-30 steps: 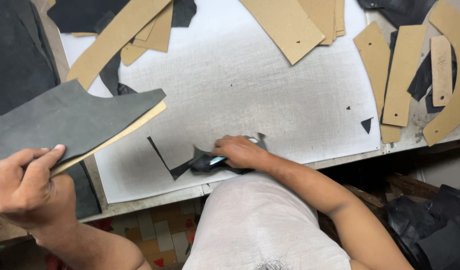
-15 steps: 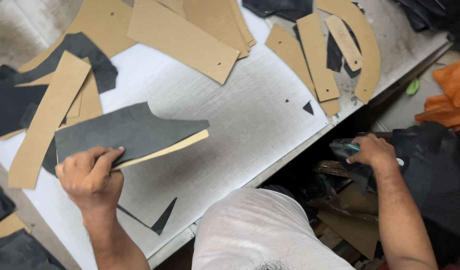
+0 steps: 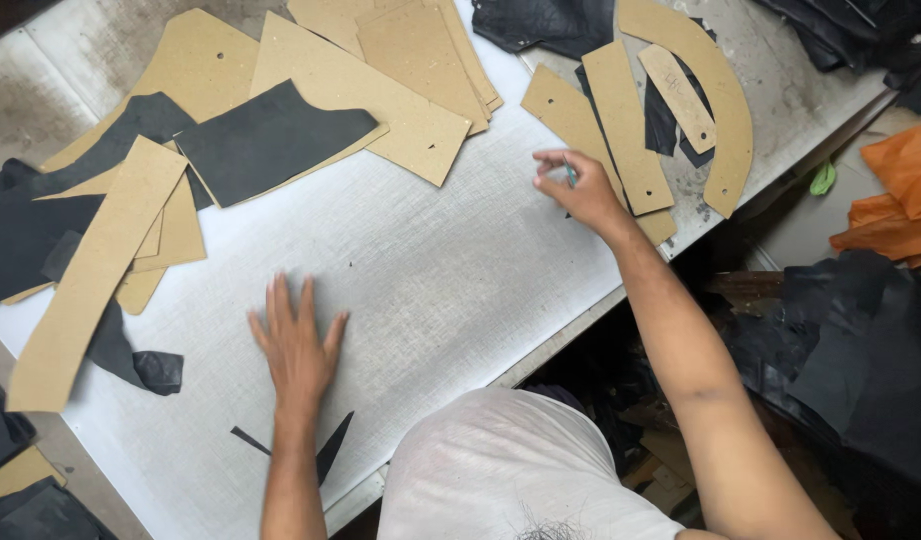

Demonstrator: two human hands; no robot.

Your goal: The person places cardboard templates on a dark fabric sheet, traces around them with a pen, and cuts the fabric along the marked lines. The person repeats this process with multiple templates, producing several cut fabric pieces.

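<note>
Left hand (image 3: 296, 345) flat on white mat (image 3: 451, 270); right hand (image 3: 576, 190) pinches small tool (image 3: 571, 175).

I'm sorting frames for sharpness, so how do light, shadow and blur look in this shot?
Head view: light is soft and even on the white cutting mat, with no strong glare; the left hand lies flat and sharp; the right hand pinches a small tool too tiny to make out; the area under the table edge falls into deep shadow, so the dark leather pile loses detail.
</note>
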